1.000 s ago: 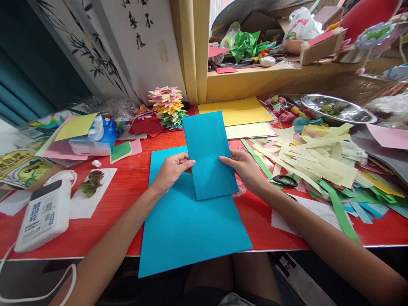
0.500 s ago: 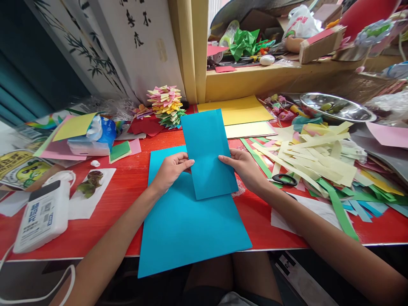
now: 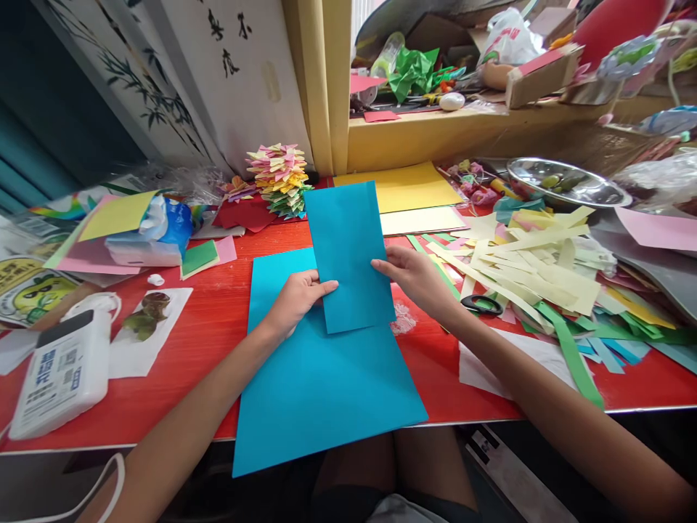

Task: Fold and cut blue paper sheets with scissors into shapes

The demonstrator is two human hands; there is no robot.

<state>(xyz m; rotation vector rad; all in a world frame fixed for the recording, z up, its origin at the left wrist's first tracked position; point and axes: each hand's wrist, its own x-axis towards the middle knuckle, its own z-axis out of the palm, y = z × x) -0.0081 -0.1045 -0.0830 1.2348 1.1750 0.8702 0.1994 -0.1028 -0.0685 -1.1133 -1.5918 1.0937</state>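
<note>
Between my hands is an upright rectangular piece of blue paper (image 3: 351, 254), looking folded along its right side. My left hand (image 3: 299, 299) pinches its lower left edge, thumb in front and fingers behind. At the right edge, my right hand (image 3: 411, 276) grips it the same way, with the thumb on the front face. Under it, a larger blue sheet (image 3: 327, 392) lies on the red table (image 3: 218, 305) and sticks out over the front edge. The smaller piece hides part of that sheet.
Cut paper strips (image 3: 534, 269) and black-handled scissors (image 3: 482, 305) lie to the right. A metal bowl (image 3: 569, 183) stands behind them. On the left are a white device (image 3: 62, 374), a tissue with fruit peel (image 3: 147, 327) and a tissue pack (image 3: 157, 236). A folded-paper stack (image 3: 280, 181) stands at the back.
My left thumb has slid slightly further onto the blue paper, and the paper stands a little straighter. The whole view has shifted slightly.
</note>
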